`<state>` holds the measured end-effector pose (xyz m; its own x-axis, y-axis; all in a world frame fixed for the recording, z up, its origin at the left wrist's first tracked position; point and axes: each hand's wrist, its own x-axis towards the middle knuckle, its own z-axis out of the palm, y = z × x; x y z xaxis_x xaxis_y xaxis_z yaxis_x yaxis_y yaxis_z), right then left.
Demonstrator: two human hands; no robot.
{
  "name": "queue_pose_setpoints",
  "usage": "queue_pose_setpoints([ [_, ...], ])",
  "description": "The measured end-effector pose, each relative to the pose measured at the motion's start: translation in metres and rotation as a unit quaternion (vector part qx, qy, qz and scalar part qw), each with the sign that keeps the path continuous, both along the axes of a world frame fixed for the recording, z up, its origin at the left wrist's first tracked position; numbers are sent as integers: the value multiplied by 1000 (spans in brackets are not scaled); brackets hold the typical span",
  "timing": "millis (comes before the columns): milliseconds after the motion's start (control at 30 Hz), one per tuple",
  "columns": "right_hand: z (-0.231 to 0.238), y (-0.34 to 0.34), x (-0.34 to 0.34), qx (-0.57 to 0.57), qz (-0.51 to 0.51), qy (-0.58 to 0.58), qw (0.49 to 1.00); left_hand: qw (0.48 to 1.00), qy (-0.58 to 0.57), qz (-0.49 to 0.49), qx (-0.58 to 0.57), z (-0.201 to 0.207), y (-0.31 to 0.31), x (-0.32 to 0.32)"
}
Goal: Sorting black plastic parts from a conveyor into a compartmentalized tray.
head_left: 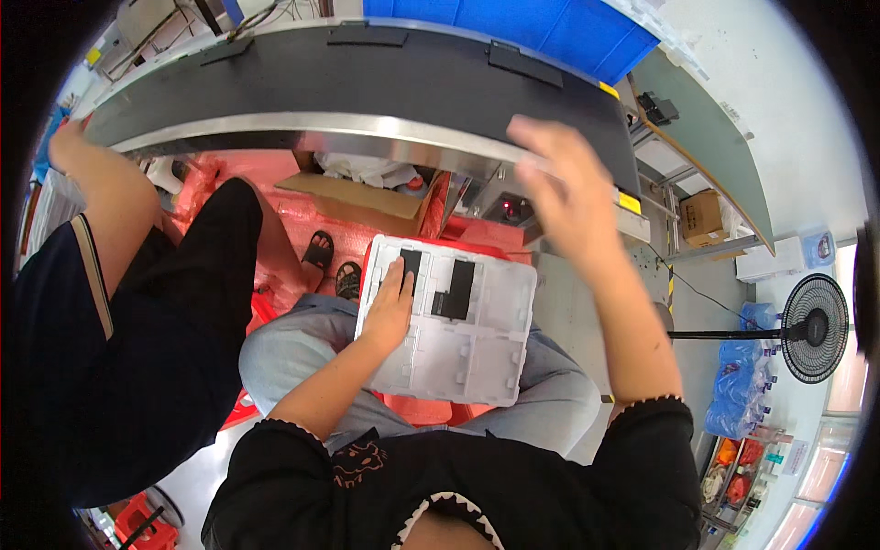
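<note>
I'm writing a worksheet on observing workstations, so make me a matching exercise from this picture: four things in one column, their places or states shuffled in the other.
Column one
1. White tray
2. Left hand
3. Right hand
4. Blue bin

Column two
A. Raised, with nothing visibly held
B. At the picture's top edge
C. Over the person's lap
D. At a flat black piece

Pairs: 1-C, 2-D, 3-A, 4-B

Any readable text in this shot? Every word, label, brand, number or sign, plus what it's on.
None legible.
Black part right of the left hand: tiny pale marking, too small.
Cardboard box at right: dark marks, too small.
Pale sheet at far right: blurred.
Black shirt: line drawing, no readable lettering.
</note>
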<state>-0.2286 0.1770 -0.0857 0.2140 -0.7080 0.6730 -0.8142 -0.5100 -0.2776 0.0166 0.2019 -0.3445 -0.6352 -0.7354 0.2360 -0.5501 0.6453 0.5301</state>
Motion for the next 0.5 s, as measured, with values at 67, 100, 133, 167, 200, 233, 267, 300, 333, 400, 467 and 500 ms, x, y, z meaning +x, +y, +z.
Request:
queue_pose_setpoints([
  [67,27,-43,-31,9,-101,67,993,999,-49,25,0,11,2,-6],
  [100,22,-66,-55,36,-158,81,983,999,-13,34,-38,23,1,-12],
  [133,17,-87,-86,83,-177,111,974,999,-6,28,-46,44,-5,-21],
  [167,13,-102,-107,160,-213,173,948,997,59,12,-46,72,-13,-25],
  [200,14,-112,-120,247,-260,233,904,991,125,-4,-45,104,-21,-29],
  [233,13,-119,-141,323,-264,230,879,973,208,-5,-97,142,-35,-39],
  [267,23,-118,-138,391,-272,189,859,958,250,-16,-137,170,-54,-45],
  [300,29,-117,-142,374,-272,218,859,945,257,-22,-204,194,-76,-52],
  [333,32,-110,-155,362,-279,249,854,929,285,-31,-235,216,-102,-69],
  [400,26,-101,-166,311,-293,265,864,908,279,-13,-313,247,-157,-100],
  [467,29,-101,-167,255,-306,284,872,908,153,47,-386,242,-216,-126],
  [500,34,-100,-166,274,-305,188,893,892,59,88,-439,231,-241,-136],
])
